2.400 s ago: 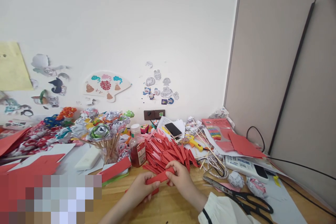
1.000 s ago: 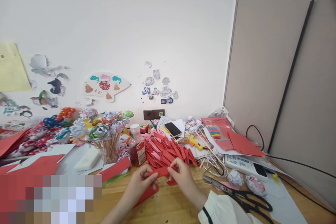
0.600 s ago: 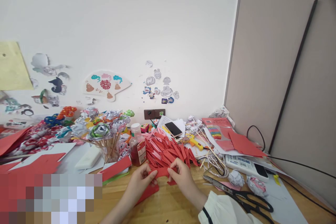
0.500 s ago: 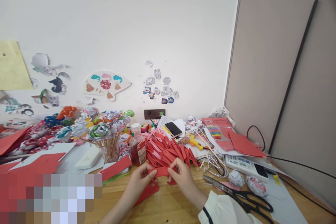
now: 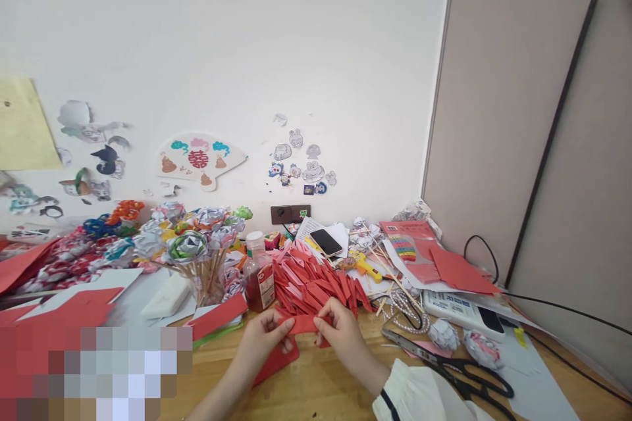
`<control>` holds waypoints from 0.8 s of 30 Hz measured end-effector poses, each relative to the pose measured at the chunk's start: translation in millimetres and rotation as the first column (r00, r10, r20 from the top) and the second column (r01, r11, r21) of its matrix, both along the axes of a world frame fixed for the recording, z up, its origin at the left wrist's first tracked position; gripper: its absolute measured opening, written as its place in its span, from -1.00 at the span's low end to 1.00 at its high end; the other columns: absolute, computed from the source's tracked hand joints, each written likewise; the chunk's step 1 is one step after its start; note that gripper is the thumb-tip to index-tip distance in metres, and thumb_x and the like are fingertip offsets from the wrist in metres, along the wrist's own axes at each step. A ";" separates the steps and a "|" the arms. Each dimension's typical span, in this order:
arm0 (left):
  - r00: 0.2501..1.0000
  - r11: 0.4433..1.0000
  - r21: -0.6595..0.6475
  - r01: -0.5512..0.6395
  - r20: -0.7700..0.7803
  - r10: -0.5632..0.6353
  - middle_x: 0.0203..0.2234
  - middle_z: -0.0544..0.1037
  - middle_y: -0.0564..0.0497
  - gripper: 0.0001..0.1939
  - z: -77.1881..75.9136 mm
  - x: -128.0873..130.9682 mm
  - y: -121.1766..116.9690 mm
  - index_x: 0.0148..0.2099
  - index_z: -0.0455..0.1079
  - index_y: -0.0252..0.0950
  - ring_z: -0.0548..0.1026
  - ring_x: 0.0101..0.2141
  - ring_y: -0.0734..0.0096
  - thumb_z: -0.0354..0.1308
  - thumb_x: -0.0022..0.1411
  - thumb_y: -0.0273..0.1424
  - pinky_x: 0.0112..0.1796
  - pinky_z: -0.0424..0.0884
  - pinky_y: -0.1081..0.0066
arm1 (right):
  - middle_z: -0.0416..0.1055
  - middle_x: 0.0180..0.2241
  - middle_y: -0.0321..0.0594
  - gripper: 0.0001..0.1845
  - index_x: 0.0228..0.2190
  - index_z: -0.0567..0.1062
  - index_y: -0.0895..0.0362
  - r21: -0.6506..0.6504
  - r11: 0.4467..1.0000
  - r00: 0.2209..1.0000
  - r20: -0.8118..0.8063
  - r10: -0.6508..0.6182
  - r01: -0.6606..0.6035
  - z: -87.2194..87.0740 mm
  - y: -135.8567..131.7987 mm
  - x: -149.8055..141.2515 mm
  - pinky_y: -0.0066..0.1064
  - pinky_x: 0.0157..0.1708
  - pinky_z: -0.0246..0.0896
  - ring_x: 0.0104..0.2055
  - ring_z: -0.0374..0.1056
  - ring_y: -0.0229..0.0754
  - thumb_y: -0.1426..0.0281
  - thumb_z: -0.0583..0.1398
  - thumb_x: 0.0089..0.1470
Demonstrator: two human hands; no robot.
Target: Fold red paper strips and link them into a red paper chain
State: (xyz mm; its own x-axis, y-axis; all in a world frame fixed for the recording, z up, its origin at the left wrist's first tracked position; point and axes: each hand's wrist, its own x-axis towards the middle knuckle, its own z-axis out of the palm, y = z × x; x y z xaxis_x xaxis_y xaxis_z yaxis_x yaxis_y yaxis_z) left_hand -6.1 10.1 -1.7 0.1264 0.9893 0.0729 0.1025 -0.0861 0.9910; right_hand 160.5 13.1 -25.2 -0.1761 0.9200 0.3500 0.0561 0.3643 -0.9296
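Observation:
Between my two hands a small red paper strip point(image 5: 304, 324) is stretched level above the wooden table. My left hand point(image 5: 265, 337) pinches its left end with thumb and fingers. At the right end, my right hand point(image 5: 338, 335) grips it the same way, the sleeve pushed up to the forearm. Under my left hand lies a flat red paper sheet point(image 5: 277, 366), partly covered. Just beyond my hands rises a heap of folded red paper pieces point(image 5: 316, 279), with some pink ones among them.
Large black-handled scissors point(image 5: 459, 368) lie to the right, near crumpled paper balls point(image 5: 443, 334). A bottle of reddish liquid point(image 5: 257, 276) and a cup of sticks point(image 5: 206, 283) stand left of the heap. Behind are a phone point(image 5: 326, 243) and a yellow glue gun point(image 5: 368, 268).
My right hand has shifted very slightly to the left along the strip. Both hands keep hold of it, and the rest looks the same.

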 end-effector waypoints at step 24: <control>0.997 1.000 0.001 0.008 0.075 -0.008 -0.81 0.38 0.19 -0.48 -2.0 0.4 1.2 -0.34 0.13 -0.28 0.37 -0.75 0.45 0.24 -0.30 -0.10 -0.66 0.26 0.51 | 0.22 -0.69 -0.40 -0.77 -0.54 0.22 0.13 0.004 0.996 0.994 -0.058 -0.087 0.088 0.4 1.7 1.1 -0.49 -0.63 0.14 -0.64 0.26 -0.27 0.23 0.11 -0.10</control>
State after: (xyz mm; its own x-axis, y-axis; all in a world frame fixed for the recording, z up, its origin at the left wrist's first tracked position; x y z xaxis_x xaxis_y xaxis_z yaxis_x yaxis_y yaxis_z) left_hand -5.7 11.3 -3.7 0.1282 0.9883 0.0830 0.0270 -0.0871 0.9958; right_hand 161.5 14.8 -24.9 -0.0743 0.9288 0.3630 0.0343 0.3662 -0.9299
